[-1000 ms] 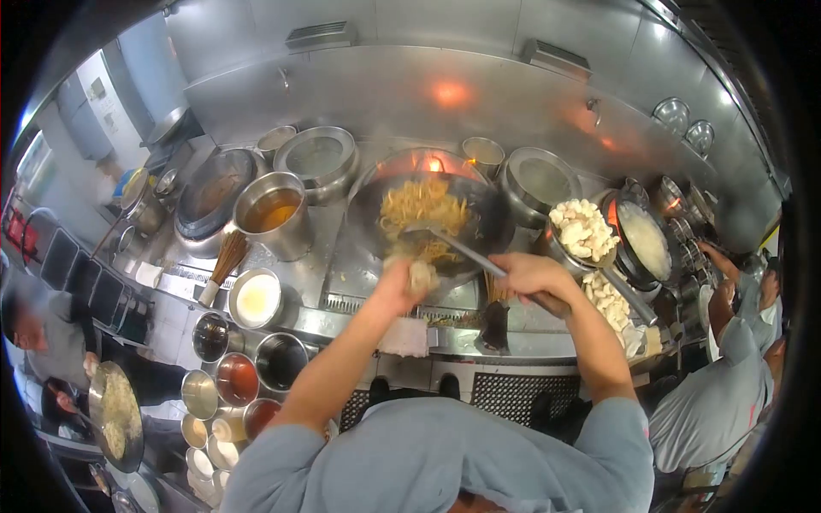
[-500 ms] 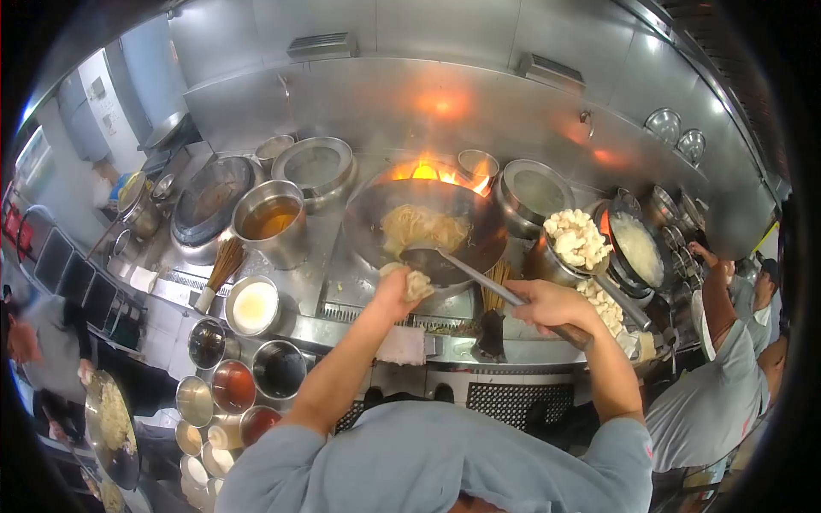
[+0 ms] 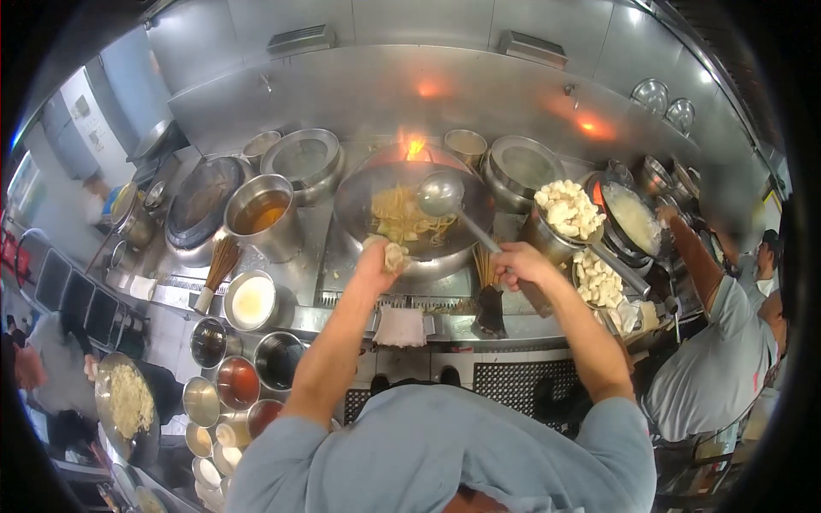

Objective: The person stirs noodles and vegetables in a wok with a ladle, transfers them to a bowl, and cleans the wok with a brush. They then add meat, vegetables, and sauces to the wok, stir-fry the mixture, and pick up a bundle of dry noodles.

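My left hand (image 3: 375, 267) is closed around a folded cloth (image 3: 395, 256) at the near rim of a dark wok (image 3: 349, 209). Strips of yellowish food that look like noodles (image 3: 395, 205) lie in the wok, with paler pieces among them. The fingers of my right hand (image 3: 523, 263) wrap round the handle of a long metal ladle (image 3: 440, 195). Its rounded bowl shows over the right part of the wok. Orange flame (image 3: 415, 147) rises behind the wok's far rim.
Left of the wok stands a pot of amber liquid (image 3: 259, 215), with a bamboo brush (image 3: 224, 261) nearby. Sauce containers (image 3: 239, 382) cluster at lower left. A strainer of pale chunks (image 3: 569, 209) sits to the right. Co-workers (image 3: 710, 359) stand right and left, one holding a wok (image 3: 128, 402).
The ladle has lifted from the food, and its bowl now shows its rounded side. The food in the wok has shifted. The flames behind have shrunk, and the view has shifted slightly.
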`<state>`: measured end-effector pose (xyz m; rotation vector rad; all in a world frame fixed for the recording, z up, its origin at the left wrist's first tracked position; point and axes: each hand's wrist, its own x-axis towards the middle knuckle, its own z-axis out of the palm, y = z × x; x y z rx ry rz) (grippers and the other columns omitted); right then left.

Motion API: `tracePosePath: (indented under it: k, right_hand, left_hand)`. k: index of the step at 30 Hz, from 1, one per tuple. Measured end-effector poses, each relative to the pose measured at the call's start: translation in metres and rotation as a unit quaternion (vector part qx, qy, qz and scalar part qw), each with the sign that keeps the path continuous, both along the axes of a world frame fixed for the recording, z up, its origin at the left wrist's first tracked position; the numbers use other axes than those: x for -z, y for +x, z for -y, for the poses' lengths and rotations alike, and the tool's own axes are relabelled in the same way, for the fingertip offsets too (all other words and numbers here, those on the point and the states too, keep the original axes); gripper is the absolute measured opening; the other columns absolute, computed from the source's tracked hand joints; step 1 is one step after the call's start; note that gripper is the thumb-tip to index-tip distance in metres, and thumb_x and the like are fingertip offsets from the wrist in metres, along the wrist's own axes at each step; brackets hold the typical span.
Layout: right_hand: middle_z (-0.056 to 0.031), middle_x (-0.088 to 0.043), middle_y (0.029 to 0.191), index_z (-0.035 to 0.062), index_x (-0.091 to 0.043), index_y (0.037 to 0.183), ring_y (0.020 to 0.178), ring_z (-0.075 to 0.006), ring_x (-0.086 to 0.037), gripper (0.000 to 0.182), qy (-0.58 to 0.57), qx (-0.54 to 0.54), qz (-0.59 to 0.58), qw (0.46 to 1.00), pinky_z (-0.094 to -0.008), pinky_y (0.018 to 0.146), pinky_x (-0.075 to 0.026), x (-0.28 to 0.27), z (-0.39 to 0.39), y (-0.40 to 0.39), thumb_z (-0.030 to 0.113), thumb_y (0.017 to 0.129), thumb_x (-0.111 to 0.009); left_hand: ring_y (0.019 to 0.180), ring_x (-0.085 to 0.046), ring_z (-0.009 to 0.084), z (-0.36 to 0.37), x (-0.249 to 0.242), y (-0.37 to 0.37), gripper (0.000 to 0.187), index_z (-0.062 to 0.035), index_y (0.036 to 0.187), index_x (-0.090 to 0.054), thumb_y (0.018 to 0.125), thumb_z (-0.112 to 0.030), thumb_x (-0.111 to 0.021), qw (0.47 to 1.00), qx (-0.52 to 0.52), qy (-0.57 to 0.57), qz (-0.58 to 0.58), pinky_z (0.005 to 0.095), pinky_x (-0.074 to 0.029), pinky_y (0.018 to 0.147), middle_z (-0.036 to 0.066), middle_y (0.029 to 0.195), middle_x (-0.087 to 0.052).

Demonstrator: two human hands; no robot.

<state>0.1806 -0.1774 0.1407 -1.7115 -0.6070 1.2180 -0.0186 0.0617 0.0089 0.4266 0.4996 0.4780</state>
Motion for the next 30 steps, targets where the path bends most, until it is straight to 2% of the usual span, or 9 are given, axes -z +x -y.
tracePosePath:
  k: [5,7,11,12,14,21,24,27,30]
  right_hand:
    - [-0.0104,-0.058,0.074,-0.0075,-0.053,0.107,0.050,-0.0164,-0.054,0.030,-0.047,0.000,0.212,0.976,-0.0339,0.043,-0.045,-0.006,0.011,0.025,0.014,0.087,-0.058]
    - [-0.0114,-0.058,0.073,-0.0085,-0.053,0.107,0.050,-0.0178,-0.056,0.031,-0.072,0.011,0.295,0.953,-0.0349,0.044,-0.046,0.007,0.002,0.027,0.013,0.085,-0.057]
    - [-0.0121,-0.057,0.065,-0.0028,-0.053,0.092,0.046,-0.0184,-0.052,0.020,-0.016,-0.040,0.125,0.991,-0.0337,0.046,-0.045,0.010,-0.033,0.002,0.016,0.087,-0.057]
    - [-0.0113,-0.057,0.065,-0.0015,-0.052,0.090,0.045,-0.0176,-0.051,0.019,-0.017,-0.035,0.046,0.998,-0.0330,0.045,-0.044,0.012,-0.038,-0.003,0.017,0.088,-0.057]
    - [-0.0096,-0.056,0.064,0.0013,-0.051,0.086,0.044,-0.0161,-0.048,0.019,-0.026,-0.027,-0.116,0.993,-0.0316,0.042,-0.041,0.023,-0.045,-0.010,0.019,0.090,-0.058]
    - [-0.0107,-0.065,0.073,0.0035,-0.059,0.119,0.055,-0.0205,-0.061,0.050,0.005,0.041,-0.320,0.947,-0.0307,0.052,-0.051,0.103,0.046,-0.052,0.046,0.099,-0.042]
    - [-0.0125,-0.068,0.083,0.0007,-0.063,0.109,0.071,-0.0235,-0.068,0.051,-0.072,0.025,-0.263,0.962,-0.0328,0.063,-0.055,0.202,0.072,-0.076,0.046,0.098,-0.043]
    - [-0.0169,-0.068,0.099,0.0019,-0.062,0.111,0.087,-0.0258,-0.068,0.047,-0.190,-0.131,0.172,0.958,-0.0363,0.073,-0.054,0.342,0.086,-0.092,0.045,0.094,-0.053]
    - [-0.0194,-0.065,0.108,0.0036,-0.059,0.118,0.094,-0.0281,-0.066,0.048,-0.207,-0.196,0.114,0.952,-0.0395,0.079,-0.053,0.376,0.063,-0.078,0.045,0.095,-0.053]
  left_hand:
    - [0.085,-0.064,0.0275,0.042,-0.008,-0.015,0.030,-0.0030,0.117,-0.040,0.089,-0.006,-0.050,0.936,-0.043,0.255,-0.240,0.0414,-0.058,0.072,0.016,0.096,-0.058]
    - [0.099,-0.058,0.0250,0.042,0.095,-0.012,0.048,-0.0040,0.128,-0.034,0.083,0.000,-0.051,0.747,-0.203,0.549,-0.315,0.0388,-0.055,0.077,0.017,0.110,-0.053]
    - [0.115,-0.049,0.0315,0.053,0.064,-0.008,0.063,-0.0009,0.129,-0.035,0.072,0.000,-0.062,0.874,-0.147,0.380,-0.263,0.0407,-0.041,0.098,0.020,0.117,-0.049]
    - [0.093,-0.059,0.0247,0.046,0.056,0.001,0.051,-0.0061,0.131,-0.033,0.084,0.000,-0.051,0.853,-0.151,0.410,-0.287,0.0374,-0.055,0.070,0.017,0.114,-0.051]
    - [0.080,-0.062,0.0272,0.055,-0.047,-0.009,0.037,-0.0062,0.121,-0.039,0.087,-0.004,-0.052,0.951,-0.042,0.240,-0.188,0.0381,-0.055,0.064,0.016,0.103,-0.057]
    - [0.073,-0.064,0.0228,0.060,0.033,-0.033,0.015,-0.0040,0.100,-0.053,0.087,-0.010,-0.058,0.991,-0.038,0.012,-0.127,0.0352,-0.054,0.058,0.011,0.086,-0.062]
    - [0.074,-0.065,0.0246,0.058,0.036,-0.044,0.018,-0.0035,0.104,-0.051,0.088,-0.008,-0.056,0.994,0.001,-0.053,-0.096,0.0371,-0.056,0.059,0.011,0.085,-0.062]
    - [0.074,-0.066,0.0245,0.058,0.029,-0.050,0.022,-0.0038,0.107,-0.052,0.091,-0.018,-0.059,0.990,0.021,-0.056,-0.127,0.0362,-0.057,0.060,0.013,0.090,-0.064]
    - [0.077,-0.066,0.0266,0.060,0.021,-0.049,0.032,-0.0032,0.112,-0.052,0.092,-0.026,-0.061,0.987,0.037,-0.059,-0.143,0.0385,-0.058,0.064,0.016,0.092,-0.065]
